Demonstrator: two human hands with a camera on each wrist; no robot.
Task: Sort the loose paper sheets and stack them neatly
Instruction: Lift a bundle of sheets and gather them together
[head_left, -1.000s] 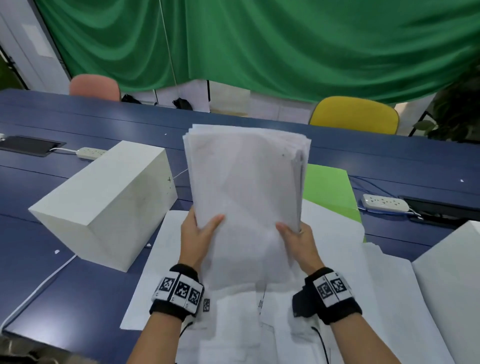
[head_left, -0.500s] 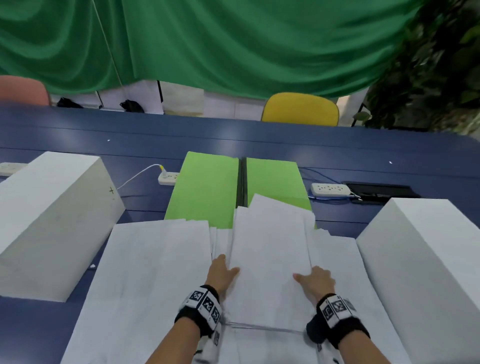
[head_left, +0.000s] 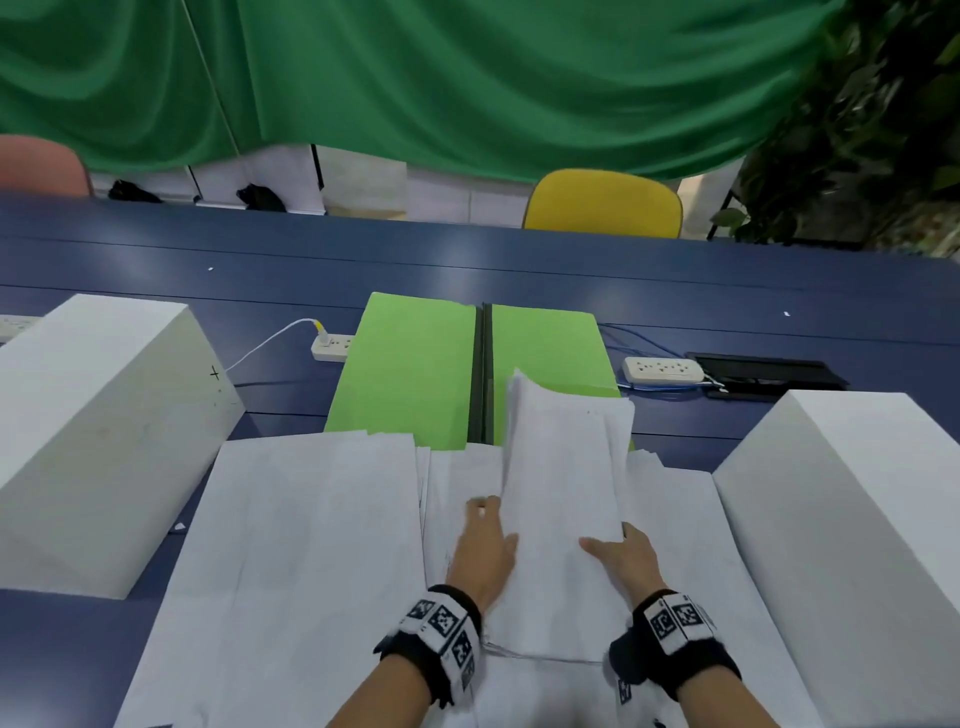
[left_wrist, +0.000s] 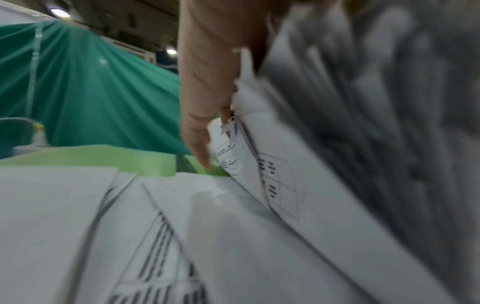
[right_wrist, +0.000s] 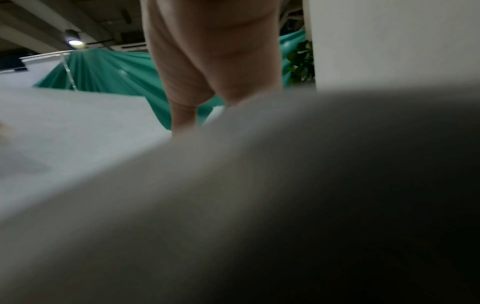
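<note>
Head view, bowed white paper stack (head_left: 563, 493), left grip (head_left: 483, 551) flat-fingered against its edge, right grip (head_left: 621, 556) pinching it.

Head view: bright, even light, faint soft shadows; wide-angle distortion bows the edges of the table (head_left: 519, 254), and the far-right plant (head_left: 883, 130) is smeared. Left wrist view: dimmer under ceiling lamps (left_wrist: 60, 12), the paper stack (left_wrist: 363, 123) streaked by motion blur at right. Right wrist view: dim, the near foreground unfocused, darkening rightward.

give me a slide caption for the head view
Left hand braces, right hand grips a tilted paper stack over loose sheets on a blue table
</note>
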